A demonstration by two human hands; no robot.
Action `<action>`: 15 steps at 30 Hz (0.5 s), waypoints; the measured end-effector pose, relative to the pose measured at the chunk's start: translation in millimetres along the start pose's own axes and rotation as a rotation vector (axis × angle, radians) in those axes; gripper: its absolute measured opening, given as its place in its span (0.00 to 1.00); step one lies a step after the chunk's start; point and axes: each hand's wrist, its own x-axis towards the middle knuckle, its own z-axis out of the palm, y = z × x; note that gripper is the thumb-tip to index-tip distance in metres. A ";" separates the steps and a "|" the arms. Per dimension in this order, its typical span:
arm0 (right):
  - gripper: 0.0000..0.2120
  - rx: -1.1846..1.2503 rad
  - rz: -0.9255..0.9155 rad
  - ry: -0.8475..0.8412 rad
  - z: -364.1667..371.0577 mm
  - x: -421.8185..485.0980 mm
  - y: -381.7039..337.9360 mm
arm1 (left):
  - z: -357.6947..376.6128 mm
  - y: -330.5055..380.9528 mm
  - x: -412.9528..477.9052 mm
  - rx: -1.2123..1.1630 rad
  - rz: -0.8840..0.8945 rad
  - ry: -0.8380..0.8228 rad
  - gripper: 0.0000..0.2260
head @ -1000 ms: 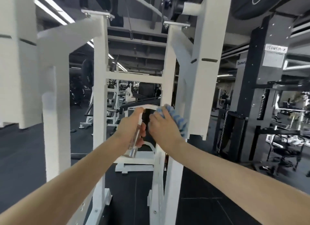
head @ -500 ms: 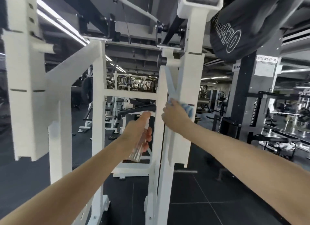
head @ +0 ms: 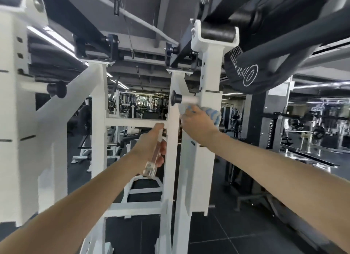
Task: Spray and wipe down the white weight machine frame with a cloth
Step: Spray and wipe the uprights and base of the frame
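The white weight machine frame (head: 210,68) rises in front of me, with tall uprights and cross bars. My right hand (head: 197,124) holds a blue and white cloth (head: 213,112) against the right upright, just below a white peg with a black knob (head: 176,98). My left hand (head: 149,143) grips a clear spray bottle (head: 153,159), held upright beside the middle upright, its bottom end showing below my fingers.
A black weight plate (head: 251,71) hangs at the upper right, close above my right arm. Black bars (head: 91,26) cross overhead. Another white upright (head: 17,111) stands at the left. A dark rack (head: 263,125) and more gym machines fill the background on a dark floor.
My right hand has moved the cloth upward along the right upright, from mid height to just under the peg. The view has tilted up. My left hand keeps hold of the bottle.
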 end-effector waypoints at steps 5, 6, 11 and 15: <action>0.13 0.080 -0.158 -0.125 8.6 -23.8 -28.7 | -5.6 12.4 4.6 0.027 0.040 -0.050 0.22; 0.14 0.141 -0.154 -0.088 8.5 -20.6 -23.2 | -6.8 14.5 5.5 0.043 0.050 -0.066 0.22; 0.09 0.442 0.097 0.665 8.3 -11.8 37.6 | -9.2 25.3 12.3 0.063 0.120 -0.109 0.23; 0.12 0.617 0.396 0.500 -16.7 16.5 52.4 | -1.6 32.0 21.3 0.021 0.125 -0.113 0.22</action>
